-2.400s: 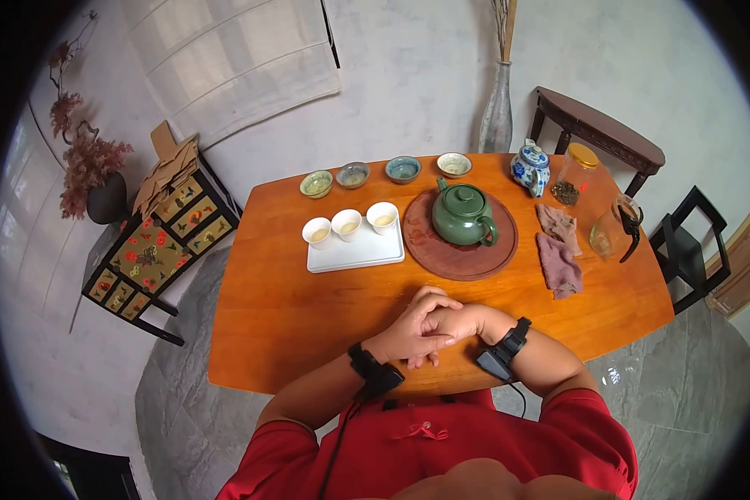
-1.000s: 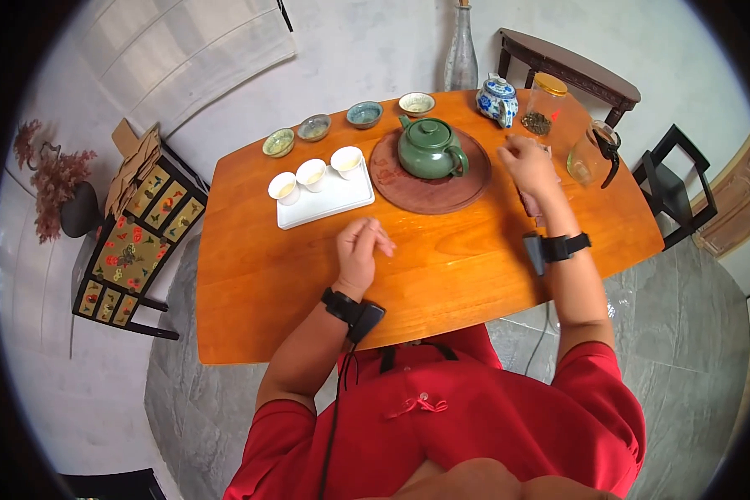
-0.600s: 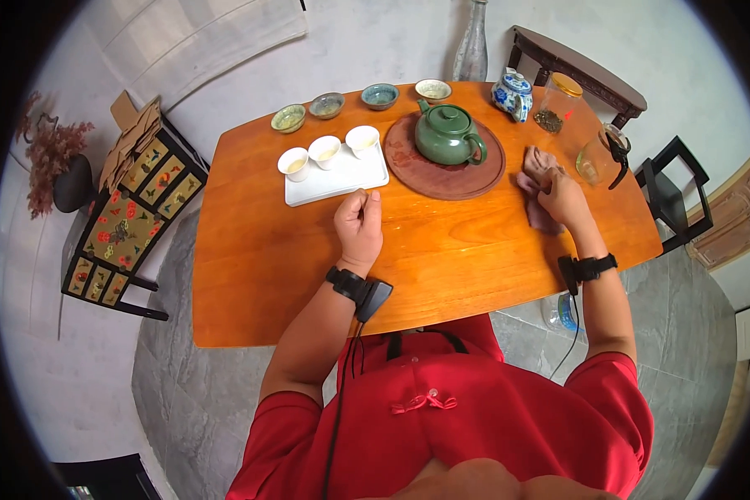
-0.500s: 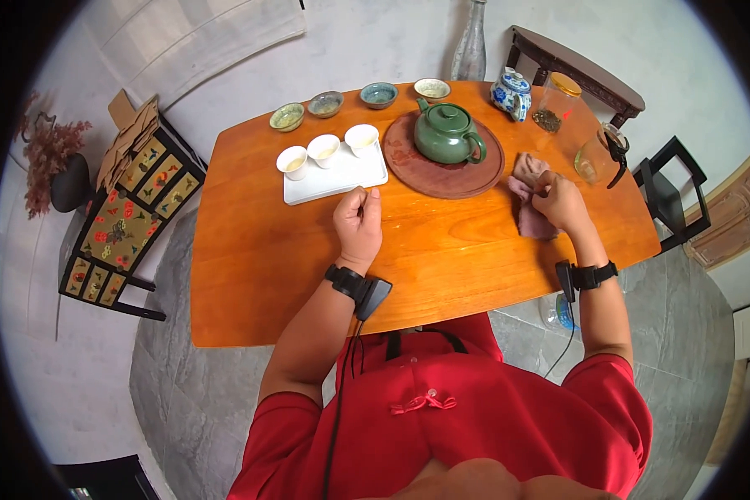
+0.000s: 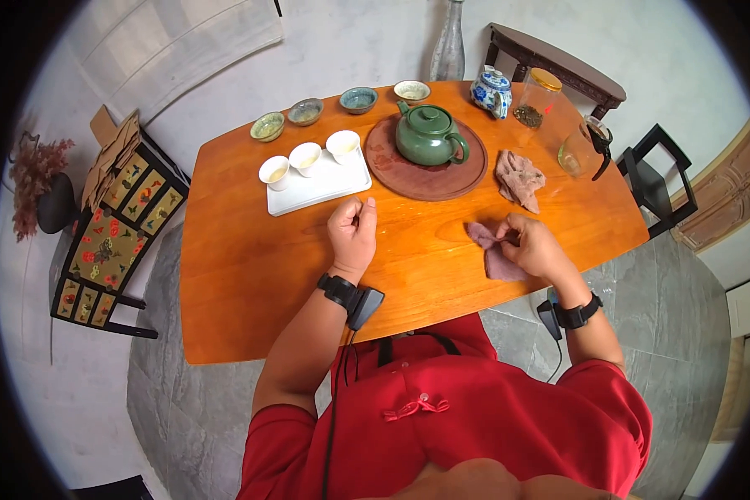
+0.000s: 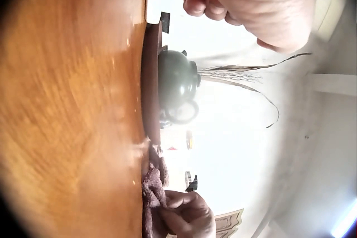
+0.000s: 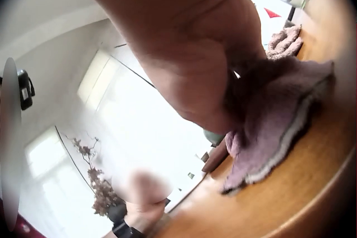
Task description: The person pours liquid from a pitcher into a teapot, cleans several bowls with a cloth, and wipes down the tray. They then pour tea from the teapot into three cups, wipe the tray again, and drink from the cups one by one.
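wood tbl (image 5: 258,283) | r hand (image 5: 533,247): fingers pinching purple cloth (image 5: 502,266), flap below 'em | l hand (image 5: 352,237): fingers clenched

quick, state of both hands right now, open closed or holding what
Left hand: closed, loosely curled, nothing visible in it.
Right hand: closed, pinching the purple cloth.

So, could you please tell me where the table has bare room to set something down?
The wooden table is bare at its left end, beside the white tray, and in the front stretch between the left hand and the purple cloth the right hand pinches. It is crowded along the back, with four bowls, a blue-and-white teapot and a glass jar.
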`<state>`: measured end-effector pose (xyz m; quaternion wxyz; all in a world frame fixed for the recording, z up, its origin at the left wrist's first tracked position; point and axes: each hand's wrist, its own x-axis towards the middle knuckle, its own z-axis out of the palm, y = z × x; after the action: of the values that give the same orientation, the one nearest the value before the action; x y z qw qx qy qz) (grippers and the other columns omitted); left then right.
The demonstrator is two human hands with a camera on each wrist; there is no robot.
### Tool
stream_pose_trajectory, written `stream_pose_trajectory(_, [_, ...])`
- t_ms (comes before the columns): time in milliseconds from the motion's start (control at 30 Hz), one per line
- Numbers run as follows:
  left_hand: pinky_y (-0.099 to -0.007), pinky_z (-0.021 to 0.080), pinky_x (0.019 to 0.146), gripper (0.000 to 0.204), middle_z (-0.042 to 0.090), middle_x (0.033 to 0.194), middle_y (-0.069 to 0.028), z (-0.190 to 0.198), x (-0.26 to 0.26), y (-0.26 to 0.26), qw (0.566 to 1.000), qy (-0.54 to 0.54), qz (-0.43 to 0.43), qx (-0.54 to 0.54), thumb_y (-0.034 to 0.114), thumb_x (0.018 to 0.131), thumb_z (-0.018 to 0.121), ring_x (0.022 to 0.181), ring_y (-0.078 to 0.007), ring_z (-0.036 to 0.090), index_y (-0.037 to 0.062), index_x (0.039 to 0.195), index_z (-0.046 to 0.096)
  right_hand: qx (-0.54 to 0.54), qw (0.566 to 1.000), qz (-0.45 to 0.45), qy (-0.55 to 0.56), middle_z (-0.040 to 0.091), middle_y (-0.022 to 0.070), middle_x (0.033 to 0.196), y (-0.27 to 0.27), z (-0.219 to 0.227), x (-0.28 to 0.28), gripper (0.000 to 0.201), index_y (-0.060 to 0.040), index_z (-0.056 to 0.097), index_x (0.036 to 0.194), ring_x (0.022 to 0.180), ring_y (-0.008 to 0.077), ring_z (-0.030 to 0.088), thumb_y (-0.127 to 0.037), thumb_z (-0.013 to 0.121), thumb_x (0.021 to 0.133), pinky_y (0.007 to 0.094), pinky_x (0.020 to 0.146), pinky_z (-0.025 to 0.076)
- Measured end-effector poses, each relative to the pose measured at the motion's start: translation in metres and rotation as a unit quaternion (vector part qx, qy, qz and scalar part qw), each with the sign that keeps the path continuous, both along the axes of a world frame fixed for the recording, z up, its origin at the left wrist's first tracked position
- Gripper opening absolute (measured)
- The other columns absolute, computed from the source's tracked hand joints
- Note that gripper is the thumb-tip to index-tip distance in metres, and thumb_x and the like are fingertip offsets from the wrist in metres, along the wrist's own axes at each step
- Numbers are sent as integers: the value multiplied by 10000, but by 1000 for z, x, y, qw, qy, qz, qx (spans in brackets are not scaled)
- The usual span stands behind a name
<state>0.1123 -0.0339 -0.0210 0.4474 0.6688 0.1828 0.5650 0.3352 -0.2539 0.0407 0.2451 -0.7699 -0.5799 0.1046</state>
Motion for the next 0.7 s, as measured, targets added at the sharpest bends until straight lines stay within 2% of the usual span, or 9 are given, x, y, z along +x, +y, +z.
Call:
stream_pose_trajectory(67, [-262, 265, 480, 396, 298, 576, 5, 2, 0, -2, 1000, 4, -6, -8, 74, 905, 590, 546, -81, 263, 37, 624, 313, 36, 959, 7, 281, 616, 39, 855, 3, -10, 15, 136, -17, 575, 915, 793, 140, 601, 33, 614, 794, 252, 726, 490])
stream_pose_trajectory(133, [-262, 265, 480, 396, 296, 577, 5, 1, 0, -2, 1000, 6, -7, -12, 73, 905, 590, 548, -80, 262, 36, 625, 312, 29, 935, 17, 353, 579, -38, 872, 9, -4, 30, 133, -29, 570, 957, 815, 38, 541, -5, 646, 851, 191, 710, 457])
stream_pose_trajectory(200, [-262, 264, 481, 396, 293, 579, 5, 0, 0, 0, 1000, 8, -6, -15, 72, 905, 589, 549, -80, 261, 36, 626, 312, 39, 959, -10, 280, 585, -21, 870, 15, -1, 37, 166, -32, 591, 975, 788, 45, 544, -30, 687, 839, 194, 694, 452])
stream_pose_trajectory(233, [-263, 265, 481, 396, 293, 580, 5, 0, 0, 0, 1000, 8, -7, -17, 72, 905, 590, 552, -79, 261, 36, 625, 312, -16, 986, -54, 156, 642, 62, 871, 17, 8, 40, 213, -40, 640, 980, 787, 151, 609, -115, 729, 801, 271, 729, 492])
stream_pose_trajectory(267, [-263, 265, 481, 397, 293, 582, 6, 0, 0, 0, 1000, 8, -8, -20, 72, 906, 590, 554, -78, 261, 36, 625, 312, -15, 986, -53, 155, 642, 62, 871, 21, 12, 44, 213, -40, 640, 980, 787, 151, 609, -115, 729, 801, 271, 729, 492])
stream_pose_trajectory(367, [-264, 266, 482, 400, 292, 582, 6, 0, 0, 0, 1000, 12, -5, -23, 73, 906, 591, 557, -75, 262, 33, 624, 311, 86, 985, -62, -139, 657, 151, 1015, 34, 14, 67, 352, -71, 651, 1093, 964, 328, 605, -231, 714, 786, 390, 839, 483])
stream_pose_trajectory(467, [-265, 266, 481, 402, 292, 581, 7, -1, 2, 1, 1000, 8, -12, -27, 75, 907, 592, 557, -74, 264, 34, 623, 311, 77, 967, -115, -212, 633, 158, 1104, 44, -9, 89, 439, -84, 626, 1152, 1056, 349, 570, -296, 700, 775, 411, 914, 453])
stream_pose_trajectory(533, [-263, 266, 481, 402, 294, 582, 10, -1, 1, 2, 1000, 14, -8, -23, 78, 909, 592, 557, -73, 264, 36, 623, 313, 47, 983, -117, -133, 602, 188, 1155, 53, -13, 99, 496, -75, 604, 1177, 1070, 361, 570, -327, 696, 760, 402, 921, 457])
stream_pose_trajectory(700, [-260, 264, 481, 403, 298, 585, 19, 1, 3, 1, 999, 18, -18, -27, 84, 914, 592, 558, -69, 264, 40, 624, 316, 29, 987, -21, -157, 586, 224, 1177, 77, -23, 96, 420, -34, 605, 1133, 1038, 378, 579, -266, 657, 786, 412, 905, 467])
